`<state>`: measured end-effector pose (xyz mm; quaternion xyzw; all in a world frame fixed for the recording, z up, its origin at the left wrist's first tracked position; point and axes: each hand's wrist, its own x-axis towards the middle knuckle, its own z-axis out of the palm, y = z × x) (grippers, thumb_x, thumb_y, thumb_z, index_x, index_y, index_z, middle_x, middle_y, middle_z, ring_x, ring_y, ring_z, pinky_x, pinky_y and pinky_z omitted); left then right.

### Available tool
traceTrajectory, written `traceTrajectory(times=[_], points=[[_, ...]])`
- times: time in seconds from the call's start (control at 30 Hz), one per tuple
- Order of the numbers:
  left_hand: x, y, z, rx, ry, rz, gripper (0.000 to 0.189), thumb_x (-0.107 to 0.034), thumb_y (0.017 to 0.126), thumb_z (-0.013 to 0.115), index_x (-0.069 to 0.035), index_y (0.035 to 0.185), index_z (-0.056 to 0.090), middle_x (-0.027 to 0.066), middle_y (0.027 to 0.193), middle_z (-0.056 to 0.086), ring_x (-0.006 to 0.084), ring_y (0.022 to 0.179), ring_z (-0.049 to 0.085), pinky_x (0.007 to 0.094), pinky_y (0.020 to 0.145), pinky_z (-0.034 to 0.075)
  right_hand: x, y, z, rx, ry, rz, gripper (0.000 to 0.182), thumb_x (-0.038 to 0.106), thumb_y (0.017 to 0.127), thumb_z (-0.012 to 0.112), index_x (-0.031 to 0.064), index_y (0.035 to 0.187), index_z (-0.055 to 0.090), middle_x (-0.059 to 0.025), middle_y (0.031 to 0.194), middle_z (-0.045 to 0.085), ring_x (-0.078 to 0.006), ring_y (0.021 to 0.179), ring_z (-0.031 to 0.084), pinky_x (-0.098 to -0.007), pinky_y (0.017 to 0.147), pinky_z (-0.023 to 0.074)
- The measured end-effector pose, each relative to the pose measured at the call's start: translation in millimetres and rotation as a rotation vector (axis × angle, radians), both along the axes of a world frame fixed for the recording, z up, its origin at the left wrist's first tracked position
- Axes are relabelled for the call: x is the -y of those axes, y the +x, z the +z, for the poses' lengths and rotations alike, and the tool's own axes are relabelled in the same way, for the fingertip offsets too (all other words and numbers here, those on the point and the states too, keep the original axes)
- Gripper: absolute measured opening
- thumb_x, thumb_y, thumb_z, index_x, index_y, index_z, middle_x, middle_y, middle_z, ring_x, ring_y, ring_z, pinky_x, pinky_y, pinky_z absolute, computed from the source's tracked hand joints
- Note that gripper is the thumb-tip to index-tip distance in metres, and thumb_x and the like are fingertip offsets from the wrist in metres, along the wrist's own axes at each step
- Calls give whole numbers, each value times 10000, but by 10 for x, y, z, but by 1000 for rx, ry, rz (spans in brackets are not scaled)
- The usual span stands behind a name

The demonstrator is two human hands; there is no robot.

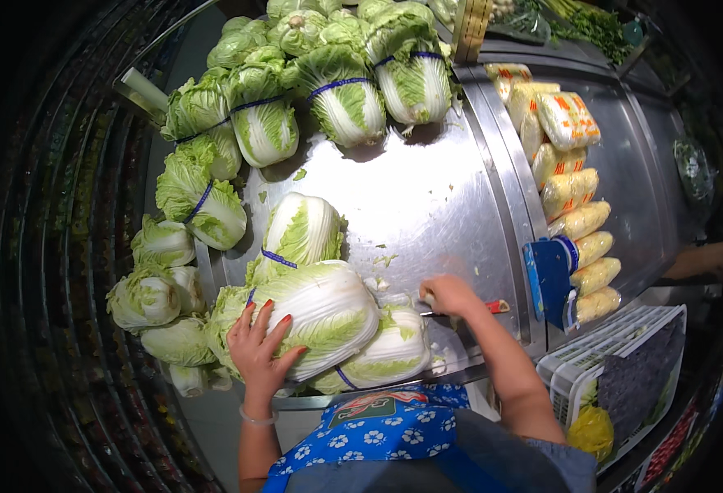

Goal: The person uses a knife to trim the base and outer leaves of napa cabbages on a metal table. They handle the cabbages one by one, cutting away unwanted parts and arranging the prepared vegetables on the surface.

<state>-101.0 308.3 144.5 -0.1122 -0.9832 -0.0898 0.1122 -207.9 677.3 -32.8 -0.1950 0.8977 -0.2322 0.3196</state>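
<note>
My left hand lies with spread fingers on the leafy side of a large napa cabbage, holding nothing. Beneath and beside that head are another napa cabbage with purple tape and a third one, also taped. My right hand is curled over the steel counter, right of the cabbages; what is inside its fingers is hidden. Under the right wrist lies a knife with a red handle, its blade partly covered. Small white and green leaf scraps lie between the hand and the cabbages.
Taped napa cabbages line the back and left of the steel counter. Past a metal divider are wrapped corn packs and a blue tape dispenser. A white plastic crate stands at the lower right.
</note>
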Motion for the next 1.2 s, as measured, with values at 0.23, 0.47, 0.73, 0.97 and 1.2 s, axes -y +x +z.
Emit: traceTrajectory(times=[0.23,0.47,0.73,0.97,1.2], points=[[43,33,20,-50,86,-13,474,-473,718,787,-185,1093,753,73,1316,648,364,1299,503,517,1026,353,-777,658,365,28,-120,-415,461,91,803,784,113,1252,682,-96,1114,694,-252,983,687,-339,869,547],[144,4,196,103,467,16,486,-379,767,759,-100,1163,726,133,1359,623,396,1348,491,519,1079,347,-584,-506,365,-94,-591,-642,381,206,955,704,34,1291,647,-102,1111,717,-171,954,685,-311,849,546],[407,-763,586,262,874,56,535,-147,825,731,-8,1330,622,171,1433,556,335,1370,485,428,1117,382,488,-2616,44,-230,-750,-698,586,414,1010,600,10,1424,506,-157,1254,625,-235,1104,629,-350,944,505],[219,-2965,-177,735,1321,135,692,-290,1015,611,30,1548,307,135,1563,409,222,1413,421,334,1167,325,1322,-3550,483,-591,-288,-733,768,600,1000,450,-26,1444,445,-305,1357,529,-454,1233,526,-488,1055,410],[-310,-4807,-1576,580,1455,275,1041,-662,851,696,124,1439,351,219,1378,541,283,1262,515,403,1078,397,1068,-3617,315,-312,-348,-693,919,691,968,418,-44,1512,329,-342,1402,499,-483,1295,495,-470,1085,394]])
